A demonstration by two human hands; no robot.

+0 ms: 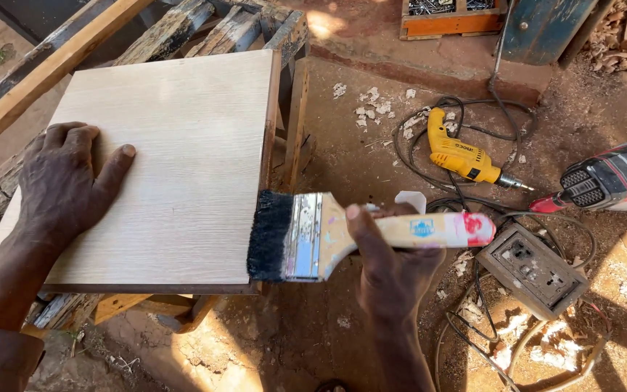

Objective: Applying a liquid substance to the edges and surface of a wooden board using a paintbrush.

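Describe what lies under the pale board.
The board rests on rough wooden beams, which show past its edges. The left hand presses on top. The support beneath its middle is hidden.

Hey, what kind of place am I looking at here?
Most likely an open-air carpentry workshop on bare dirt: a pale board lies on a rough timber bench, a yellow drill and cables lie on the ground, and wood shavings are scattered about.

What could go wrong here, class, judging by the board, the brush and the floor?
The board overhangs rough timbers; only the left hand pins it, so it might tip. The right hand holds the brush at the board's edge, and drips could land on the cables and socket box below.
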